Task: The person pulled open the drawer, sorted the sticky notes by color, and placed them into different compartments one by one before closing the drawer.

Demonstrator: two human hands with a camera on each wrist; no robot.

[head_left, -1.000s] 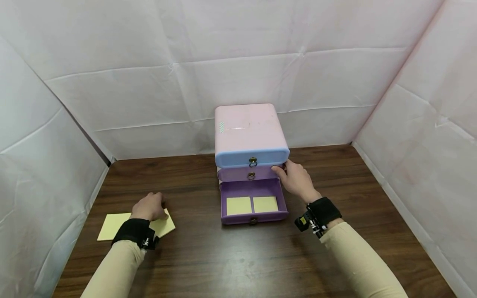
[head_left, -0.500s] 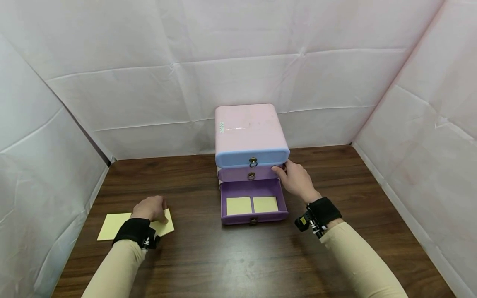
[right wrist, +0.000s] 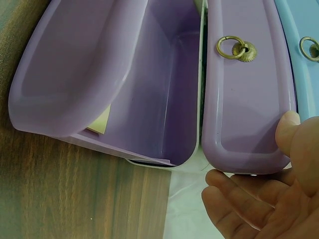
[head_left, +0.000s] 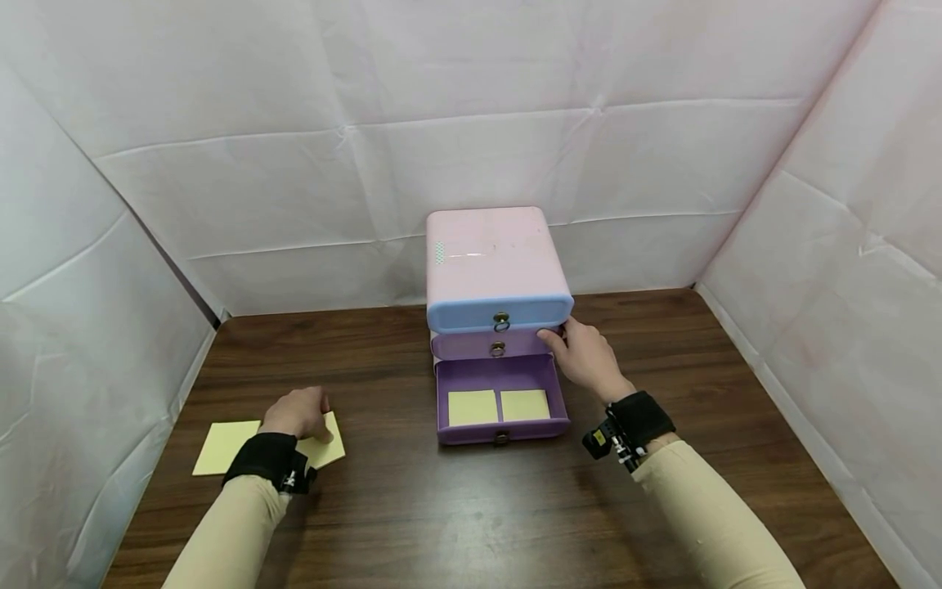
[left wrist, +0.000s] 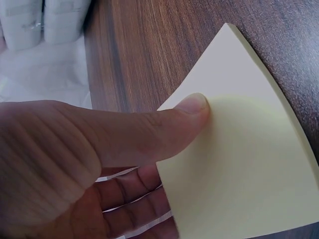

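Left grip (left wrist: 99,164) pinching thin yellow paper (left wrist: 244,164)

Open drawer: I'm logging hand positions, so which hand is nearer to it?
Right. The right hand rests beside the open drawer; the left hand pinches a note far off.

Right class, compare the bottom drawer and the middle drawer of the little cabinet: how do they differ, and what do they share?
1. The bottom drawer is pulled out; the middle drawer is pushed in.
2. The bottom drawer shows two yellow sticky notes inside; the middle drawer's inside is hidden.
3. The right hand touches the middle drawer's corner, not the bottom drawer.
4. The bottom drawer is a deeper purple; the middle is paler lilac.
Both have a brass ring pull.
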